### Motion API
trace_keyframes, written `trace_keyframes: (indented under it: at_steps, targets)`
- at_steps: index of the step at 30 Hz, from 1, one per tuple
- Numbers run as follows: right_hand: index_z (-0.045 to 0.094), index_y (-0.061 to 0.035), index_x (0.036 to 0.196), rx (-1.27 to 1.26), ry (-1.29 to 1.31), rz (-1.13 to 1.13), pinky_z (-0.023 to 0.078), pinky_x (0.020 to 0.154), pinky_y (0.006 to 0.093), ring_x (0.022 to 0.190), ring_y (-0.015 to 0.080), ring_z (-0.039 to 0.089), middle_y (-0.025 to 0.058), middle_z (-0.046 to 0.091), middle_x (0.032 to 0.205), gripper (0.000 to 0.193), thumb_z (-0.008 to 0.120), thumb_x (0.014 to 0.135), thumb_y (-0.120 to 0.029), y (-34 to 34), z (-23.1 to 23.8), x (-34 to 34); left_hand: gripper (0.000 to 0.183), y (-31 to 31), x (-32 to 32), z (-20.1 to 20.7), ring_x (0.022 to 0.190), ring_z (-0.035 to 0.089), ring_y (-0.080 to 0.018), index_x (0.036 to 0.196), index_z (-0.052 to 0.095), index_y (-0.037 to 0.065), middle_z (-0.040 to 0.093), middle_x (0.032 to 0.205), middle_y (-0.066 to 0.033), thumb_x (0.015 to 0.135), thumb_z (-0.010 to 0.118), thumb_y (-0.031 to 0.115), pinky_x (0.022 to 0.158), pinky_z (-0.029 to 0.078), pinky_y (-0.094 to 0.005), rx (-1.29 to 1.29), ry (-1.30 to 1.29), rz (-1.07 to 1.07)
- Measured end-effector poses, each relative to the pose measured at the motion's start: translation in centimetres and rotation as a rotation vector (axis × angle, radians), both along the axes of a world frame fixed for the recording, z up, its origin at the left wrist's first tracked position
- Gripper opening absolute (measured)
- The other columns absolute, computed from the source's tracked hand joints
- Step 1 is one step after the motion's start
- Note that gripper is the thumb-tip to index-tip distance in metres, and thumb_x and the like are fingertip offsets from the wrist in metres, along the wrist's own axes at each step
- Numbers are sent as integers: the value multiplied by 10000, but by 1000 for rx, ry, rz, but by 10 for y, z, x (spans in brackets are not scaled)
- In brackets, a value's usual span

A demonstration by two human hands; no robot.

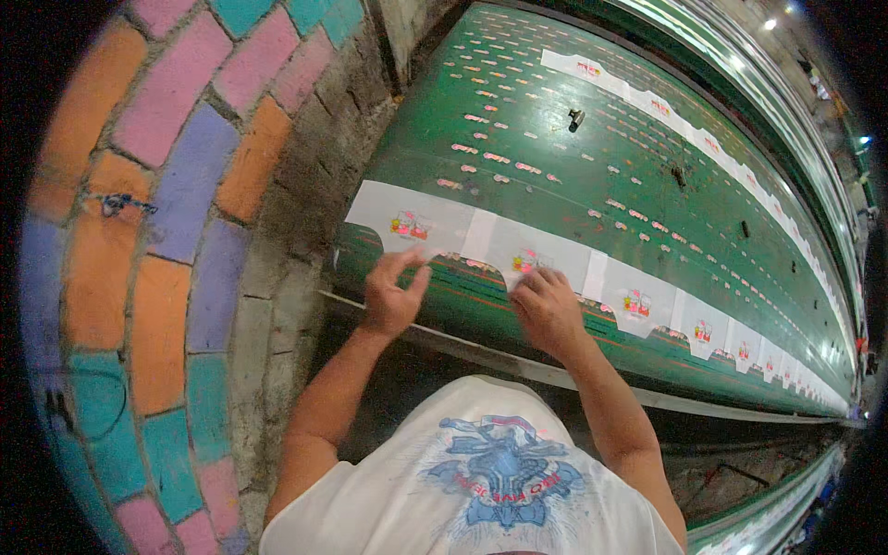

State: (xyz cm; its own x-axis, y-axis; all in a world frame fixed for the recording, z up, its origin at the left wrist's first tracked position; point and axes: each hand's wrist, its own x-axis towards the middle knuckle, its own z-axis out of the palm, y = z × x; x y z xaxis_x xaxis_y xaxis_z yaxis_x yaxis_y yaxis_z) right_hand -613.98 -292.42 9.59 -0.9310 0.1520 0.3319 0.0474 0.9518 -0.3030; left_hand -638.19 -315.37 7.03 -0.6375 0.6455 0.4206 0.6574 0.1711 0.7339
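White printed cut pieces (pixel 499 242), probably cloth, lie flat in a row along the near edge of a long green table (pixel 546 208). Each bears a small red, yellow and green print. Over the lower edge of the leftmost piece (pixel 370 205) is my left hand (pixel 396 294), slightly blurred, thumb and forefinger curved with a gap between them. My right hand (pixel 548 310) is at the lower edge of the second piece, beside its print. Its fingers are pressed together; whatever is between the fingertips is hidden.
A second row of white pieces (pixel 638 95) runs along the table's far side. Small black clamp-like objects (pixel 575 119) stand on the green surface among many pinkish marks. Left of the table is a wall or paving of colourful painted blocks (pixel 162 305). More long tables extend at far right.
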Motion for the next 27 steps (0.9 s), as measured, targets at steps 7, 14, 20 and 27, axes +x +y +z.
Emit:
trace_keyframes:
  at_steps: [7, 14, 20, 27]
  targets:
    - [818, -93, 1022, 153, -158, -247, 547, 1032, 521, 1247, 330, 674, 123, 741, 1198, 147, 845, 913, -188, 22, -38, -195, 544, -10, -157, -18, 1206, 770, -344, 1448, 764, 55, 837, 1254, -147, 914, 862, 17, 1129, 574, -480, -119, 57, -8]
    - [831, -100, 1027, 226, -388, -236, 555, 1041, 524, 1223, 350, 702, 135, 759, 1142, 126, 778, 923, -149, 39, -43, -228, 570, 17, -212, -48, 1341, 686, -419, 1497, 743, 74, 765, 1424, -196, 933, 813, 28, 1182, 541, -523, -235, 54, -95]
    - [800, -56, 1049, -252, -474, 26, 601, 961, 506, 1083, 349, 760, 142, 791, 1086, 99, 793, 963, -105, 23, -15, -229, 643, 41, -238, -53, 1340, 677, -433, 1527, 737, 104, 758, 1422, -201, 897, 761, -24, 1187, 537, -517, -253, 291, -298]
    - [768, -36, 1329, -854, -298, 94, 625, 933, 455, 1018, 271, 765, 112, 812, 1111, 402, 884, 944, -16, 38, 16, -173, 543, 46, -288, -34, 1103, 763, -220, 1464, 802, 108, 841, 1176, -87, 935, 795, -15, 999, 613, -387, -342, -345, -355]
